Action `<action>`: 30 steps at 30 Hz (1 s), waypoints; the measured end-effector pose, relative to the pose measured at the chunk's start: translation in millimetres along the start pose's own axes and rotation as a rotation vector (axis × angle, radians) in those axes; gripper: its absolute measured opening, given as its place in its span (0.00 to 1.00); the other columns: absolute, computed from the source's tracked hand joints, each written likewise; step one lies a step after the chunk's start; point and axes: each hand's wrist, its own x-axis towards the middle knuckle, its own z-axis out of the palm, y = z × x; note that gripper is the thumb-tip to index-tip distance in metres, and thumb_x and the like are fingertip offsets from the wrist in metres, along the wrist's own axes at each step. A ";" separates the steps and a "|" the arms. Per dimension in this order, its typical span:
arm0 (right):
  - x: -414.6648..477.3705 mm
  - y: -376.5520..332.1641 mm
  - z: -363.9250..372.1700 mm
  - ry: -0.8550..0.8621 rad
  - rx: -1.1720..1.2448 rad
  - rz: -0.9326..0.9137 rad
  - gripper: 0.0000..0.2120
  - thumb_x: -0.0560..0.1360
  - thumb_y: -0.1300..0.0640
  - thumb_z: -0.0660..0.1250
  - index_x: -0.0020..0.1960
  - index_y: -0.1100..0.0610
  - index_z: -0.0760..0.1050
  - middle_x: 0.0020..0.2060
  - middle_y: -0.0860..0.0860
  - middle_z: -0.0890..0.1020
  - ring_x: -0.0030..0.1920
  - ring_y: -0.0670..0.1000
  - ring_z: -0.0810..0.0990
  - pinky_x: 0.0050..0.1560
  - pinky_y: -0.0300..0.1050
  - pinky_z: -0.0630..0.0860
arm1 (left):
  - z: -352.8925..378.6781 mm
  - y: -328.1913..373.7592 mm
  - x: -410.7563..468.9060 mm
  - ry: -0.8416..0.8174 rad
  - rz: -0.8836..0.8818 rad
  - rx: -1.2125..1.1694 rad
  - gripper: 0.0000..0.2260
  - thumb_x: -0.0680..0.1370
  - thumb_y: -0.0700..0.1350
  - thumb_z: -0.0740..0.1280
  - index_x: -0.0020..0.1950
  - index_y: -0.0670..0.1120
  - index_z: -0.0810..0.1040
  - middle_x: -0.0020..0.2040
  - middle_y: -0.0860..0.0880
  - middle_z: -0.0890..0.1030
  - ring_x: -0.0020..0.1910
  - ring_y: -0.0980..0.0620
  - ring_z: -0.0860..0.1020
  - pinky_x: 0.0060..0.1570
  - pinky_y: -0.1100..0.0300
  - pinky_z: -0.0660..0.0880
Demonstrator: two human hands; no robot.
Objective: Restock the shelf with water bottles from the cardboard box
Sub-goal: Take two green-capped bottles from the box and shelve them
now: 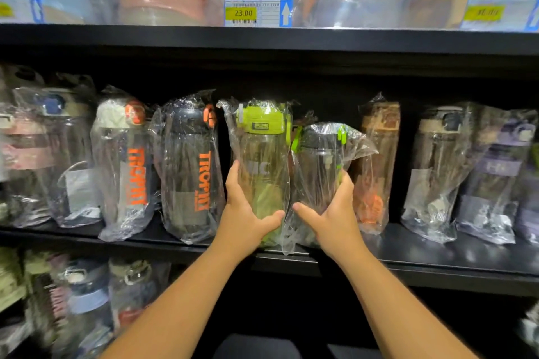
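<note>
On the middle shelf (437,253) | left hand (246,213) grips green-lid bottle (262,154) | right hand (335,216) grips dark bottle (320,166) | likely to seat both upright

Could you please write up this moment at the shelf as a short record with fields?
left hand: grips the green-lidded bottle low on its body
right hand: grips the black-lidded bottle beside it
bottles: both upright, in clear plastic bags, at the front edge of the middle shelf
left neighbour: dark bottle with orange lettering
right neighbour: brown bottle
price tag: 23.00, on the shelf above
cardboard box: not in view
</note>
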 end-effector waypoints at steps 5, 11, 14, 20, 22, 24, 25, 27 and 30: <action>-1.9 -0.1 1.6 0.009 0.011 -0.003 0.54 0.71 0.50 0.78 0.81 0.48 0.42 0.80 0.45 0.52 0.72 0.39 0.52 0.72 0.41 0.53 | 7.0 1.9 -7.6 0.068 0.063 0.125 0.55 0.74 0.55 0.75 0.79 0.58 0.31 0.80 0.60 0.41 0.77 0.63 0.49 0.70 0.61 0.53; -2.3 0.8 1.5 0.008 -0.003 -0.013 0.53 0.72 0.49 0.77 0.81 0.48 0.42 0.80 0.45 0.51 0.72 0.39 0.52 0.71 0.40 0.53 | 14.7 1.7 -16.3 0.090 0.087 0.199 0.49 0.79 0.58 0.68 0.75 0.62 0.25 0.81 0.59 0.39 0.80 0.59 0.48 0.72 0.57 0.55; -1.9 0.8 1.3 0.009 0.003 -0.018 0.53 0.72 0.49 0.77 0.81 0.48 0.42 0.80 0.45 0.52 0.70 0.38 0.52 0.70 0.40 0.53 | 11.5 0.0 -17.3 0.053 0.062 0.188 0.48 0.80 0.55 0.68 0.77 0.60 0.27 0.81 0.60 0.38 0.76 0.65 0.47 0.69 0.62 0.53; -2.2 1.9 0.5 0.001 0.013 -0.027 0.52 0.72 0.48 0.77 0.81 0.46 0.42 0.80 0.45 0.52 0.70 0.37 0.52 0.70 0.40 0.54 | 9.4 3.7 -25.3 0.025 0.023 0.235 0.49 0.79 0.52 0.69 0.78 0.56 0.28 0.82 0.57 0.40 0.79 0.55 0.52 0.66 0.62 0.57; -2.1 2.4 0.3 0.003 0.015 -0.029 0.53 0.72 0.48 0.77 0.81 0.46 0.42 0.79 0.44 0.52 0.69 0.37 0.52 0.69 0.40 0.54 | 8.1 4.2 -34.4 -0.007 0.035 0.313 0.51 0.79 0.54 0.68 0.75 0.56 0.23 0.80 0.58 0.34 0.79 0.57 0.48 0.72 0.58 0.57; -1.6 3.1 0.2 0.000 0.012 -0.029 0.53 0.72 0.48 0.77 0.81 0.46 0.42 0.79 0.44 0.52 0.69 0.36 0.52 0.69 0.40 0.54 | 7.8 -1.9 -52.0 -0.041 0.082 0.470 0.50 0.79 0.58 0.65 0.74 0.53 0.21 0.77 0.55 0.25 0.79 0.58 0.40 0.76 0.57 0.52; -1.2 4.0 0.3 -0.002 0.007 -0.029 0.53 0.72 0.48 0.77 0.81 0.46 0.42 0.79 0.44 0.52 0.69 0.36 0.52 0.70 0.40 0.54 | 8.9 -8.5 -64.2 -0.042 0.113 0.572 0.48 0.79 0.61 0.62 0.76 0.50 0.24 0.78 0.52 0.26 0.79 0.55 0.40 0.77 0.56 0.49; -0.2 5.7 0.5 0.001 -0.001 -0.030 0.53 0.72 0.49 0.77 0.81 0.47 0.42 0.80 0.45 0.52 0.70 0.37 0.53 0.70 0.40 0.54 | 11.3 -25.2 -89.9 -0.053 0.169 0.797 0.43 0.79 0.66 0.56 0.82 0.46 0.37 0.82 0.43 0.35 0.81 0.45 0.44 0.79 0.49 0.48; -0.1 6.4 1.2 0.009 -0.004 -0.032 0.53 0.72 0.49 0.78 0.81 0.48 0.42 0.80 0.46 0.52 0.74 0.40 0.53 0.72 0.40 0.54 | 10.9 -49.0 -115.2 -0.143 0.198 0.982 0.40 0.77 0.68 0.55 0.83 0.48 0.51 0.83 0.40 0.47 0.81 0.38 0.50 0.75 0.37 0.53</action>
